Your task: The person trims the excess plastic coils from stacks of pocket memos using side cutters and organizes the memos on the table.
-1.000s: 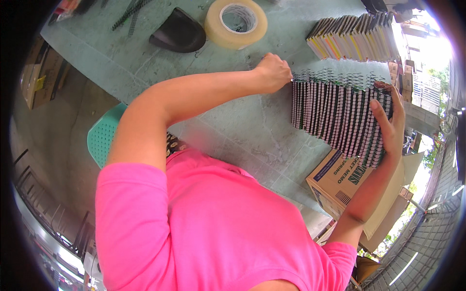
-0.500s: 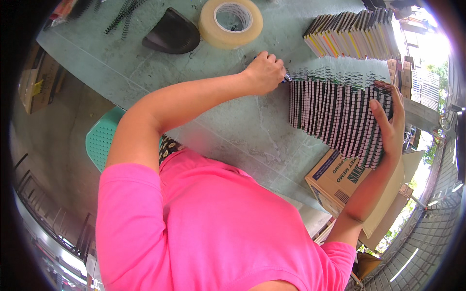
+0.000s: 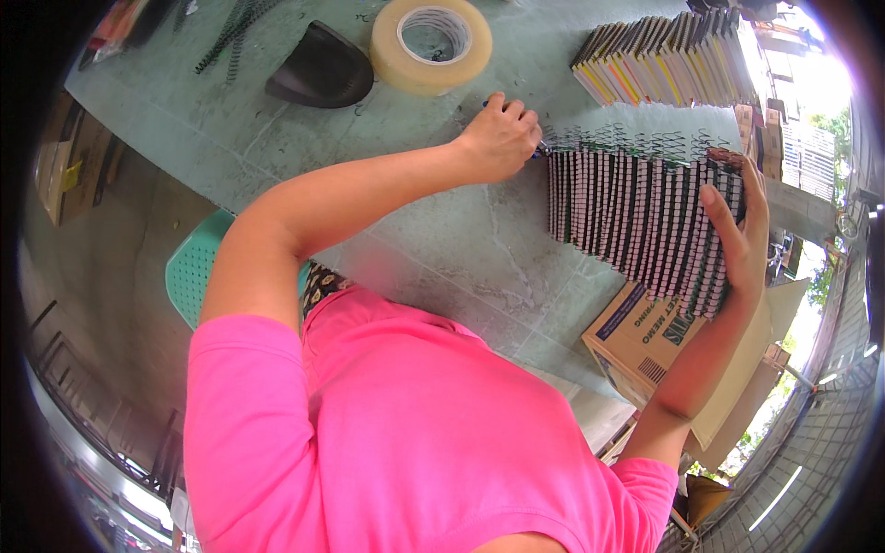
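A row of spiral-bound notepads [image 3: 627, 203] stands packed on the table, with pale and dark spine edges toward me and loose green-black coil ends sticking up along the far side. My right hand [image 3: 745, 217] is spread around the right end of this row, thumb against the near face, and steadies it. At the row's left end, my left hand [image 3: 501, 140] is closed around a small tool [image 3: 542, 148] with dark blue parts. Its tip touches or nearly touches the coil ends of the leftmost pads. Most of the tool is hidden inside my fist.
A roll of clear tape [image 3: 392, 60] and a black curved scoop-like piece [image 3: 323, 69] lie beyond my left arm. Black coils [image 3: 235, 37] are at the far left. Another stack of pads [image 3: 659, 64] stands far right. An open cardboard box [image 3: 636, 336] sits by the table edge.
Both hands keep nearly the same places, the left still closed on the tool at the row's left end. The whole view has shifted slightly.
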Demonstrator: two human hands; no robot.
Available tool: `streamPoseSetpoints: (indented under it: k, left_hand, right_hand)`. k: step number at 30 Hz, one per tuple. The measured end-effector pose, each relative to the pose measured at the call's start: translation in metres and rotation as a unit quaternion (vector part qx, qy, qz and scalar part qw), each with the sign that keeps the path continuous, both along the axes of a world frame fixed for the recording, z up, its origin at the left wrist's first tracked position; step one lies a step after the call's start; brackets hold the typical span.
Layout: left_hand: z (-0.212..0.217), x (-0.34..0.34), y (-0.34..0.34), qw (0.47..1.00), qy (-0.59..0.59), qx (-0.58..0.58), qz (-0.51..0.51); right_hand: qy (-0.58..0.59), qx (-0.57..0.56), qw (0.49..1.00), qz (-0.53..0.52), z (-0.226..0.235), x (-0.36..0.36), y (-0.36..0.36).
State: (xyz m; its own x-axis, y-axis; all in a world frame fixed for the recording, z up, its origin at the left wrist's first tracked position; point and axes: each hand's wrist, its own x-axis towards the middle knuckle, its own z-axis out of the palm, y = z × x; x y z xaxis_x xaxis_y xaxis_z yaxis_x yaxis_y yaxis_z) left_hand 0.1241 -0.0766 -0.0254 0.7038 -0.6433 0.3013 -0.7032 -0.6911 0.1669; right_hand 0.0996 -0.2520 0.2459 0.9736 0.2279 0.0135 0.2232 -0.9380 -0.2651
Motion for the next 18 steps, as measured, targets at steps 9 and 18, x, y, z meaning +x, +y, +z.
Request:
streamPoseSetpoints:
  k: [9, 18]
  left_hand:
    - [0.008, 0.002, 0.004, 1.0, 0.005, 0.008, -0.021]
    - [0.006, 0.005, 0.003, 0.995, 0.097, 0.02, -0.021]
  right_hand:
    - [0.004, -0.01, 1.0, 0.002, 0.002, -0.001, -0.001]
    - [0.005, -0.013, 1.0, 0.005, 0.002, -0.001, -0.002]
